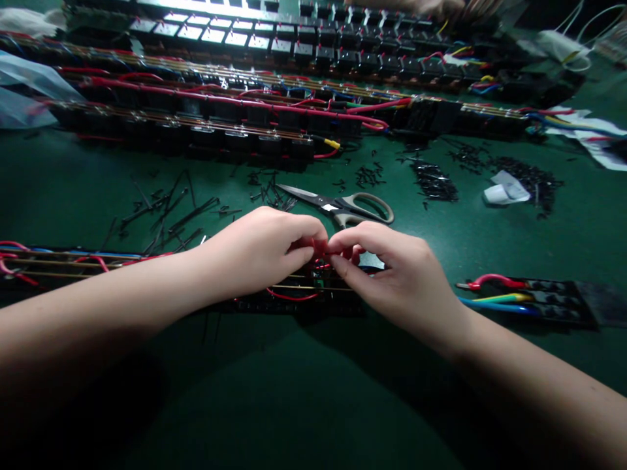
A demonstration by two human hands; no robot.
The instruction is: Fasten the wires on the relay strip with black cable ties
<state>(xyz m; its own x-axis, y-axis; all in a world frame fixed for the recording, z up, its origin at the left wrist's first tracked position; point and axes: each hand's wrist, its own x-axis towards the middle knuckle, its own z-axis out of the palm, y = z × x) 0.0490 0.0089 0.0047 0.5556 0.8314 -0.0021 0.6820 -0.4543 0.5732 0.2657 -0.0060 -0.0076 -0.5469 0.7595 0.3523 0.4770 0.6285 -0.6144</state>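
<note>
My left hand and my right hand meet fingertip to fingertip over a long black wired strip. Each is closed in a pinch on a thin red wire, mostly hidden by the fingers. Beneath them the strip carries brass-coloured rods, more red wires and a small green part. Just beyond my fingertips lies a pair of scissors, blades pointing left. Thick red, yellow and blue cables leave a black end piece right of my right hand.
Loose black cable ties lie left of the scissors. Piles of small black clippings and a crumpled white scrap are at right. Several wired strips fill the back of the green table. Another person's hand shows at the top.
</note>
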